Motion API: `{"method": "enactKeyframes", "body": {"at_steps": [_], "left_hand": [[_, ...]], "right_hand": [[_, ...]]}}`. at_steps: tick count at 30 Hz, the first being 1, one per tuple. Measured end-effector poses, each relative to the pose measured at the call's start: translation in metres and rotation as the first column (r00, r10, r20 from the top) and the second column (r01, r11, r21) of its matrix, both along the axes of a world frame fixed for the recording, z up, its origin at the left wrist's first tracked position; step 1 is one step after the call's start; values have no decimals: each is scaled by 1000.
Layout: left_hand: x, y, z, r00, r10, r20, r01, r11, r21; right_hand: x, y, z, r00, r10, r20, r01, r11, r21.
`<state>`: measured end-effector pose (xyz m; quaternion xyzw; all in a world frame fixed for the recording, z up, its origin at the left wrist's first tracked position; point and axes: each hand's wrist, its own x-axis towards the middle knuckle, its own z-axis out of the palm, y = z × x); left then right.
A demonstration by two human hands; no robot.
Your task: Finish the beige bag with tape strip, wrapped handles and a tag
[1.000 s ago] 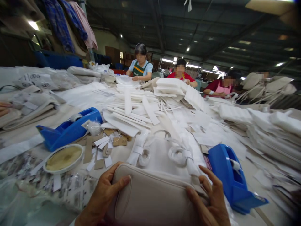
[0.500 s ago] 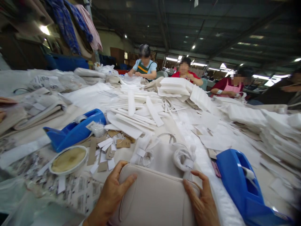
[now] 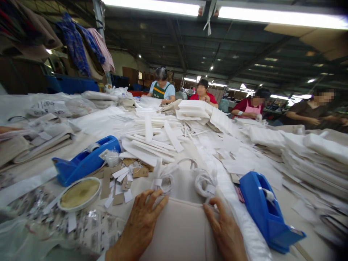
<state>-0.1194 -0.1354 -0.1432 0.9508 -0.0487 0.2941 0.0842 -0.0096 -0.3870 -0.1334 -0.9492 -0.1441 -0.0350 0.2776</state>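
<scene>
A pale beige padded bag (image 3: 181, 232), with rounded corners and seams, is between my hands at the bottom centre of the head view; its lower part is cut off by the frame. My left hand (image 3: 143, 221) lies over its upper left side, back of the hand up, fingers slightly apart and bent at the top edge; the thumb is hidden. At the upper right corner my right hand (image 3: 224, 226) pinches the bag, thumb in front and forefinger behind. Just beyond the top edge lie two coiled clear-white straps, a left coil (image 3: 164, 183) and a right coil (image 3: 205, 184).
Blue tape dispensers stand left (image 3: 87, 159) and right (image 3: 268, 210). Near the left one are a round dish (image 3: 99, 197) with a yellowish pad and scattered paper tags (image 3: 122, 177). White foam strips (image 3: 152, 141) and foam stacks (image 3: 272, 139) cover the table's far side, where several people work.
My left hand has shifted from gripping the bag's left corner to lying over its front and top edge. The bag is turned somewhat, and the head view has tilted up.
</scene>
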Motion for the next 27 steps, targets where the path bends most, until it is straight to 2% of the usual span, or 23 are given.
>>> {"method": "enactKeyframes", "body": {"at_steps": [2, 4, 6, 8, 10, 12, 15, 17, 20, 24, 27], "left_hand": [[1, 4, 3, 1000, -14, 8, 14, 998, 53], [2, 6, 5, 999, -30, 41, 27, 996, 90], [4, 8, 5, 997, -40, 65, 33, 994, 105], [5, 9, 2, 996, -45, 71, 37, 993, 110], [6, 11, -4, 997, -47, 63, 39, 993, 115], [8, 13, -9, 997, -38, 63, 31, 993, 112], [14, 15, -10, 997, -24, 70, 20, 998, 60], [21, 17, -4, 998, -17, 57, 16, 1000, 22], [39, 21, 9, 1000, 19, -2, -20, 999, -41], [58, 23, 26, 986, 15, -167, -48, 979, -197], [59, 23, 42, 959, 15, -282, -77, 975, -207]], "right_hand": [[-4, 2, 12, 973, 47, 227, -13, 989, -149], [-12, 12, 31, 880, 113, 461, -18, 978, -206], [-19, 32, 50, 772, 233, 591, -128, 968, -215], [-23, 58, 59, 710, 365, 602, -298, 931, -212], [-19, 83, 48, 687, 435, 582, -386, 897, -215], [-9, 100, 21, 656, 458, 601, -391, 886, -248], [8, 108, -25, 628, 452, 634, -374, 889, -263], [15, 106, -44, 628, 429, 649, -357, 900, -249], [18, 105, -48, 666, 412, 622, -354, 908, -222], [14, 111, -31, 766, 417, 489, -362, 909, -209], [12, 114, -22, 796, 410, 446, -360, 912, -196]]}}
